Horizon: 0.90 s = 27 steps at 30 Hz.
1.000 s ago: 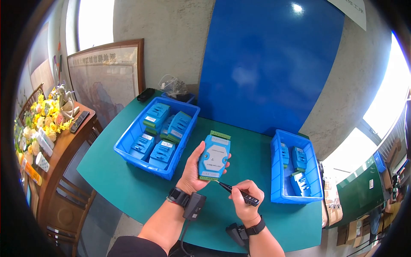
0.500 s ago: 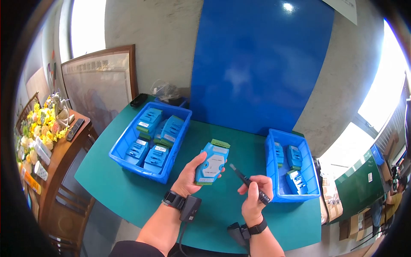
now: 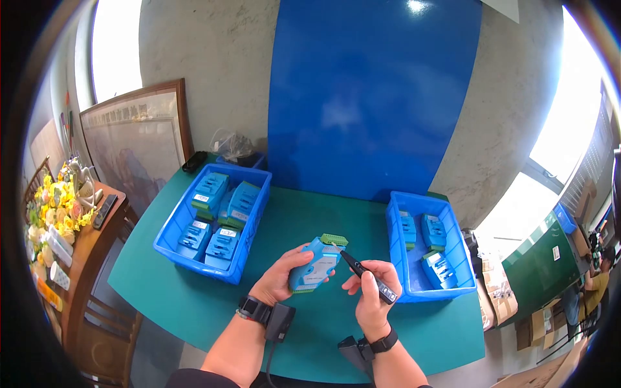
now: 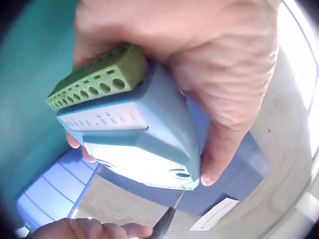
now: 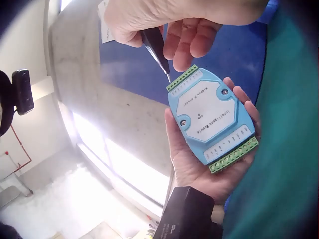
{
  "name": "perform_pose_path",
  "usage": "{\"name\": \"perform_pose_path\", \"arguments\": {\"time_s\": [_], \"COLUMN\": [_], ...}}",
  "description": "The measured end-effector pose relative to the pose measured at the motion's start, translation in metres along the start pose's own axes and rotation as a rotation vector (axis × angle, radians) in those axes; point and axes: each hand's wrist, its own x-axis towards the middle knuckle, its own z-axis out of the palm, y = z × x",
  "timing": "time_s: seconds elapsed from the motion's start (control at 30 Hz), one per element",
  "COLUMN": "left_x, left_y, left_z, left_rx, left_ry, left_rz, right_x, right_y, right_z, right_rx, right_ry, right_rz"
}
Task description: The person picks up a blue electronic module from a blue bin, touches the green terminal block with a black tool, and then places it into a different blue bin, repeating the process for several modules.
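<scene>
My left hand (image 3: 277, 279) holds a light blue module (image 3: 312, 268) by its sides, with a green terminal strip at each end. In the left wrist view the thumb lies along one edge of the module (image 4: 164, 114). My right hand (image 3: 375, 299) grips a black screwdriver (image 3: 357, 265) between thumb and fingers. In the right wrist view the tip of the screwdriver (image 5: 158, 52) is at the corner of the far green terminal strip (image 5: 182, 78); whether it touches a screw I cannot tell.
A blue bin (image 3: 242, 255) with several modules stands on the green table (image 3: 194, 310) at the left. Another blue bin (image 3: 420, 299) with several modules stands at the right. At the back left lies a clear plastic bag (image 3: 231, 145). A blue panel (image 3: 369, 97) rises behind the table.
The screwdriver has left the module's near end and now points at its far end. The module is tilted more in my left hand. The head view has shifted.
</scene>
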Motion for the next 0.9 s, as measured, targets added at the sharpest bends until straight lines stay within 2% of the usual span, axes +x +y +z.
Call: {"name": "perform_pose_path", "arguments": {"time_s": [0.27, 0.37, 0.57, 0.77, 0.9], "left_x": [0.000, -0.003, -0.004, -0.003, -0.002], "left_y": [-0.002, 0.004, 0.009, 0.004, 0.005], "left_z": [-0.001, 0.001, 0.003, -0.001, -0.004], "left_rx": [-0.041, -0.186, -0.189, -0.040, 0.032], "left_ry": [-0.009, -0.115, -0.134, -0.066, -0.074], "left_rz": [-0.019, 0.026, 0.032, 0.011, 0.091], "right_x": [0.001, 0.005, 0.006, 0.004, 0.003], "right_y": [0.000, 0.002, 0.000, -0.002, -0.001], "right_z": [-0.001, -0.007, -0.007, -0.004, -0.005], "right_rx": [-0.053, -0.072, -0.077, -0.094, -0.079], "right_ry": [0.052, 0.085, 0.101, 0.100, 0.126], "right_rz": [-0.044, -0.011, -0.044, -0.007, -0.018]}}
